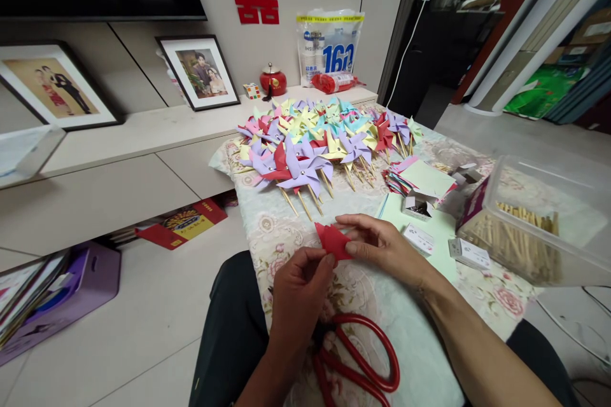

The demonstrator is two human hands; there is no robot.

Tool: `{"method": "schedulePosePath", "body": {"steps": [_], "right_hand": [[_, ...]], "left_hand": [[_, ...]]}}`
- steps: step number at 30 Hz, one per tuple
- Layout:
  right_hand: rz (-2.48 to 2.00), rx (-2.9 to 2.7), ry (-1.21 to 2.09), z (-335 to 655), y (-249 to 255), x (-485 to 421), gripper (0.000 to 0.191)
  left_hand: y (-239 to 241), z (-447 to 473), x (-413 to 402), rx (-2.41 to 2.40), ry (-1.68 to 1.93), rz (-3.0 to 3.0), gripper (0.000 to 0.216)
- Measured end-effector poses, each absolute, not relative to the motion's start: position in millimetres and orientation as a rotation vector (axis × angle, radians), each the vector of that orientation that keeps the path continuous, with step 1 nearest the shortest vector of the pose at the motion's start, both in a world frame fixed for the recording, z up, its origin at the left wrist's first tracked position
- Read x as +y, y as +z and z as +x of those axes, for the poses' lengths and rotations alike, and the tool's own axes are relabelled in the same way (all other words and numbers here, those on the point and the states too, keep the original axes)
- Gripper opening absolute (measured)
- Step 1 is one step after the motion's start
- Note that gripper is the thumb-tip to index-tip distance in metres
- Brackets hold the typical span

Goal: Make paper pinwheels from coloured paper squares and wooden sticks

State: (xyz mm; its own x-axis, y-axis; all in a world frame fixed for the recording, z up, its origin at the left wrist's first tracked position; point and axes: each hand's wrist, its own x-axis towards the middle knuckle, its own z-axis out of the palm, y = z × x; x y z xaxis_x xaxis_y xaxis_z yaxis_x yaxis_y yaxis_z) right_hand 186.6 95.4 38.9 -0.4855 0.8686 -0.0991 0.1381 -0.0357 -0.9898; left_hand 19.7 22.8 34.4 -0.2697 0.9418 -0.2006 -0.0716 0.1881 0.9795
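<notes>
A folded red paper piece (333, 241) is held above the floral tablecloth (272, 229), pinched from both sides. My left hand (300, 289) grips its lower left edge with closed fingers. My right hand (382, 245) pinches its right side between thumb and fingers. A large pile of finished paper pinwheels (319, 140) on wooden sticks, in purple, yellow, blue, pink and red, lies further back on the table. Red-handled scissors (363, 359) rest on the cloth under my left wrist.
A clear plastic box (539, 229) with wooden sticks stands at the right. Stacked coloured paper squares (420, 178) and small white boxes (420, 238) lie beside it. A low cabinet (119, 165) with framed photos runs along the left, with a purple bin (71, 283) on the floor.
</notes>
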Motion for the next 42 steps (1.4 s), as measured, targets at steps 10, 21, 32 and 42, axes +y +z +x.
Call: {"method": "schedulePosePath", "body": {"steps": [10, 21, 32, 42], "right_hand": [[-1.049, -1.501, 1.715, 186.1, 30.6, 97.8, 0.062], [-1.033, -1.671, 1.659, 183.8, 30.0, 94.6, 0.052], [-1.214, -2.244, 0.995, 181.0, 17.3, 94.0, 0.053], [-1.152, -2.557, 0.689, 178.8, 20.8, 93.3, 0.045]], "left_hand": [[23.9, 24.8, 21.2, 1.304, 1.287, 0.871, 0.019], [22.0, 20.6, 22.5, 1.448, 1.258, 0.894, 0.034], [17.0, 1.9, 5.2, 1.833, 1.1, 1.665, 0.024], [13.3, -9.3, -7.3, 1.549, 0.716, 2.554, 0.032]]}}
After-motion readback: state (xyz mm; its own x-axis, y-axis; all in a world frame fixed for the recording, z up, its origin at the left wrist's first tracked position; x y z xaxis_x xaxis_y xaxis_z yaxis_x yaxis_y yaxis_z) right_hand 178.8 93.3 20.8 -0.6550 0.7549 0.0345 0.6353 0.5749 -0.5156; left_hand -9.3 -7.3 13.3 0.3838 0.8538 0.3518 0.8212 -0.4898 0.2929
